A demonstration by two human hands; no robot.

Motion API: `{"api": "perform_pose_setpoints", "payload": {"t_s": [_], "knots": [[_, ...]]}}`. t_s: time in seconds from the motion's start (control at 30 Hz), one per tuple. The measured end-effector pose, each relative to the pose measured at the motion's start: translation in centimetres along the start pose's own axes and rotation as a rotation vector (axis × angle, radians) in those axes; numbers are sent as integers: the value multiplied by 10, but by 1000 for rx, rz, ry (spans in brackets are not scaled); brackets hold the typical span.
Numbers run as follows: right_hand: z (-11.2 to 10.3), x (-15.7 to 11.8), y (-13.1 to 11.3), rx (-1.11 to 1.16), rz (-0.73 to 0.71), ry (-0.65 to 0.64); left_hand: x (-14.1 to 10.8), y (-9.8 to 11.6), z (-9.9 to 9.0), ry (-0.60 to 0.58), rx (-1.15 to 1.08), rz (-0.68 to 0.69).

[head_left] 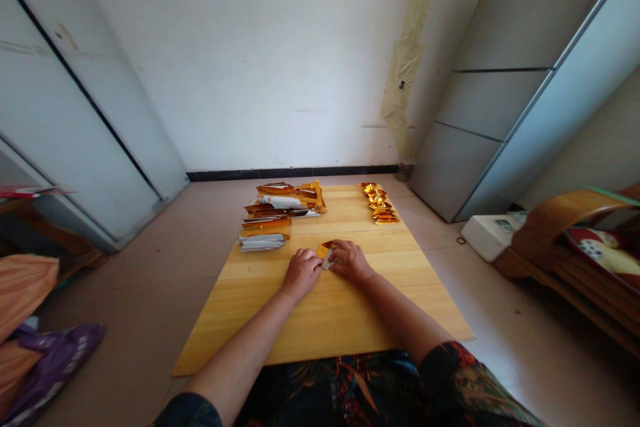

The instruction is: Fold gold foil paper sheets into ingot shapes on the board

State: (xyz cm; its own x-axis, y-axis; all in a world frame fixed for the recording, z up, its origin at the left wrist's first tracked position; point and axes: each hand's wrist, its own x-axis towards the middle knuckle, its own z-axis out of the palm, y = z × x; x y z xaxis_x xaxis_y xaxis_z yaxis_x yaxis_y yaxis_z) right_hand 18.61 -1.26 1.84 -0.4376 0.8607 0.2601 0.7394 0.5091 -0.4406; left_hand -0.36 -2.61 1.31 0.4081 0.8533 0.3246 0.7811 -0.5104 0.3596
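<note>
Head view: left hand point(302, 273) and right hand point(352, 260) pinch a gold wrapper point(323, 251) at the table's point(320, 320) middle. Flat piles point(267, 227) sit by its far left edge, shiny packets point(380, 203) by its far right, with open room between.

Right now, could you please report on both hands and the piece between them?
Left hand and right hand at small foil piece; exact grip unclear. Stacked sheets beyond, left; gold packets beyond, right. Neither blocking the hands.
</note>
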Motion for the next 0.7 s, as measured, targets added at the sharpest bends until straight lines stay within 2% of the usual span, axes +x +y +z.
{"api": "perform_pose_setpoints", "payload": {"t_s": [0.27, 0.47, 0.7], "knots": [[3, 0, 4, -7, -36, 38, -7, 3, 0, 19, 32, 35], [6, 1, 8, 26, -79, 70, -8, 8, -2, 21, 100, 9], [5, -4, 20, 66, -154, 25, -5, 7, -1, 30, 98, -5]]}}
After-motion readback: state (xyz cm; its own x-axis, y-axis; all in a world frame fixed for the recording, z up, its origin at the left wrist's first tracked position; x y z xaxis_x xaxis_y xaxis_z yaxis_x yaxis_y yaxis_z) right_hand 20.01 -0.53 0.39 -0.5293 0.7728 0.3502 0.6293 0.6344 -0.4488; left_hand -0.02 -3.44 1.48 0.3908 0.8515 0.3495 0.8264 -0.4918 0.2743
